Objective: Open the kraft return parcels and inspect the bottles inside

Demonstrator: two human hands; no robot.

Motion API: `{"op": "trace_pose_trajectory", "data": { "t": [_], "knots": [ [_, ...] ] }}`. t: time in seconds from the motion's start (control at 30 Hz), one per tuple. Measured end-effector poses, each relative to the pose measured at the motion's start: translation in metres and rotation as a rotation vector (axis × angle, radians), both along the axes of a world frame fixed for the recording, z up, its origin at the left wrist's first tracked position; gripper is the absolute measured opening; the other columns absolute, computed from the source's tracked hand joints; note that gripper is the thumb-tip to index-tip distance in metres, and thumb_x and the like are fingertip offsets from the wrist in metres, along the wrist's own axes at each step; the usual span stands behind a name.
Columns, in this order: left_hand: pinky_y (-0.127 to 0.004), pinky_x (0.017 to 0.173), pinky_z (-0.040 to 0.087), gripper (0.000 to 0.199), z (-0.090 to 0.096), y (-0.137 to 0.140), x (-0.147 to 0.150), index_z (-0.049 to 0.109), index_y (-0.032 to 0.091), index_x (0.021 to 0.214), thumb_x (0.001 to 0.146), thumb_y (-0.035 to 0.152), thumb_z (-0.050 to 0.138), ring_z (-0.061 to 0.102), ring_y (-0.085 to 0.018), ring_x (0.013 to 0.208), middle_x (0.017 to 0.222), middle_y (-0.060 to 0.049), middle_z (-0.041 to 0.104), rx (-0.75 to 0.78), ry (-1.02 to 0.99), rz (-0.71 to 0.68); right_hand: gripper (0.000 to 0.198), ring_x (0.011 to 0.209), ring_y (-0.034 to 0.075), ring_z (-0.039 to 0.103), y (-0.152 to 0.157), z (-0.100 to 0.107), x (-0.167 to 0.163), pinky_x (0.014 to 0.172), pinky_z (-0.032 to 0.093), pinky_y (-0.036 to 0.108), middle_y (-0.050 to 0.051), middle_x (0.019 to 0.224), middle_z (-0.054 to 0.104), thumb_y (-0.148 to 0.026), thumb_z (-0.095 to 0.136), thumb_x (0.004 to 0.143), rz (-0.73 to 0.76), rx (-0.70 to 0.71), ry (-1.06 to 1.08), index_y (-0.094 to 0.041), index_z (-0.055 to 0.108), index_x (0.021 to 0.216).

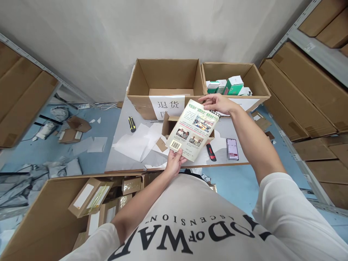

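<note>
A book (187,125) with a pale cover, printed photos and a barcode is held up over the table, tilted. My left hand (174,163) grips its lower left corner, thumb on the cover near the barcode. At the top right corner, my right hand (219,103) pinches the edge, with the fingers curled over it. Behind the book, partly hidden, stands a small open cardboard box (169,125). A red and black utility knife (211,152) lies to the right of the book, and a phone (232,149) with a lit screen lies further right.
A large open carton (140,105) with a paper sign stands at the back. Beside it, another carton (257,78) holds green and white boxes (234,86). A yellow and black cutter (132,124) and paper sheets (136,143) lie left. Below is a bin (46,217) of taped parcels.
</note>
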State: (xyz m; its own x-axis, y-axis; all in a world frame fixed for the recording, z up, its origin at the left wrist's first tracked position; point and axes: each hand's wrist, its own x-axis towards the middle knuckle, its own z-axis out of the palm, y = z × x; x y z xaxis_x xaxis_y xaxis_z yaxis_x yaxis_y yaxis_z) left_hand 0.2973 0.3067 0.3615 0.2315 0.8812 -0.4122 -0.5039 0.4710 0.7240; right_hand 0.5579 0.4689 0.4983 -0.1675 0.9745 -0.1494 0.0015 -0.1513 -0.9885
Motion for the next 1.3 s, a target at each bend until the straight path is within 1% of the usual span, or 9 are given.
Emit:
{"op": "trace_pose_trajectory", "data": {
  "t": [0.27,0.43,0.6,0.77,0.87,0.97,1.1,1.2,1.3],
  "knots": [
    [-0.037,0.079,0.06,0.065,0.003,0.004,-0.01,0.044,0.029,0.123,0.071,0.046,0.078,0.071,-0.019,0.092,0.115,-0.005,0.068,0.015,0.01,0.03,0.04,0.085,0.022,0.069,-0.013,0.016,-0.001,0.07,0.06,0.039,0.007,0.095,0.074,-0.014,0.073,0.07,-0.019,-0.002,-0.034,-0.019,0.069,0.11],
    [-0.032,0.078,0.06,0.097,0.012,0.012,-0.021,0.015,0.043,0.147,0.073,0.042,0.078,0.069,-0.017,0.098,0.128,-0.002,0.062,0.003,0.016,0.084,0.034,0.09,0.021,0.067,-0.018,0.04,0.0,0.071,0.059,0.037,0.005,0.096,0.07,-0.019,0.063,0.079,-0.12,0.14,-0.027,-0.021,0.068,0.113],
    [-0.028,0.082,0.057,0.069,0.023,0.021,-0.024,0.044,0.032,0.139,0.077,0.044,0.073,0.068,-0.016,0.097,0.127,-0.004,0.064,0.02,-0.055,-0.001,0.021,0.093,0.02,0.063,-0.015,0.07,-0.008,0.078,0.055,0.035,0.001,0.088,0.066,-0.02,0.069,0.077,0.068,0.232,-0.208,-0.023,0.07,0.098],
    [-0.029,0.062,0.053,0.056,0.03,0.025,-0.033,0.061,0.017,0.122,0.077,0.051,0.062,0.066,-0.016,0.068,0.113,-0.015,0.07,-0.076,-0.162,-0.326,0.018,0.106,0.024,0.057,-0.008,0.089,-0.018,0.088,0.05,0.037,0.001,0.089,0.063,-0.019,0.076,0.073,0.162,0.394,-0.343,-0.022,0.069,0.089],
    [-0.035,0.065,0.05,0.065,0.028,0.023,-0.04,0.066,0.011,0.111,0.072,0.063,0.055,0.066,-0.023,0.072,0.117,-0.022,0.067,-0.046,-0.33,-0.446,0.015,0.103,0.024,0.058,-0.002,0.081,-0.021,0.086,0.049,0.037,0.0,0.087,0.065,-0.02,0.077,0.073,0.166,0.347,-0.359,-0.023,0.067,0.084],
    [-0.039,0.069,0.047,0.055,0.021,0.018,-0.045,0.067,0.014,0.089,0.07,0.064,0.054,0.063,-0.025,0.074,0.114,-0.023,0.067,0.003,-0.414,-0.469,0.013,0.091,0.022,0.061,0.001,0.061,-0.023,0.081,0.051,0.036,0.001,0.079,0.067,-0.021,0.076,0.075,0.046,0.245,-0.318,-0.022,0.065,0.081],
    [-0.031,0.064,0.043,0.041,0.007,0.012,-0.043,0.062,0.015,0.077,0.076,0.057,0.063,0.053,-0.015,0.06,0.079,-0.01,0.068,0.067,-0.24,-0.362,0.016,0.073,0.018,0.064,0.0,0.032,-0.027,0.066,0.052,0.032,0.003,0.069,0.067,-0.032,0.077,0.076,0.006,0.116,-0.347,-0.019,0.066,0.078],
    [-0.026,0.059,0.038,0.047,-0.001,0.009,-0.04,0.055,0.016,0.066,0.078,0.06,0.064,0.041,-0.009,0.052,0.056,0.002,0.049,0.13,-0.061,-0.315,0.026,0.069,0.016,0.065,-0.002,0.02,-0.028,0.059,0.05,0.028,0.004,0.074,0.07,-0.044,0.07,0.081,0.12,0.065,-0.45,-0.018,0.069,0.083],
    [-0.026,0.059,0.036,0.055,-0.004,0.008,-0.037,0.048,0.017,0.055,0.078,0.065,0.061,0.036,-0.009,0.052,0.051,0.004,0.039,0.175,-0.007,-0.363,0.033,0.069,0.015,0.066,-0.002,0.016,-0.026,0.056,0.049,0.026,0.004,0.08,0.073,-0.05,0.065,0.082,0.17,0.069,-0.497,-0.018,0.071,0.087]
  ]
}}
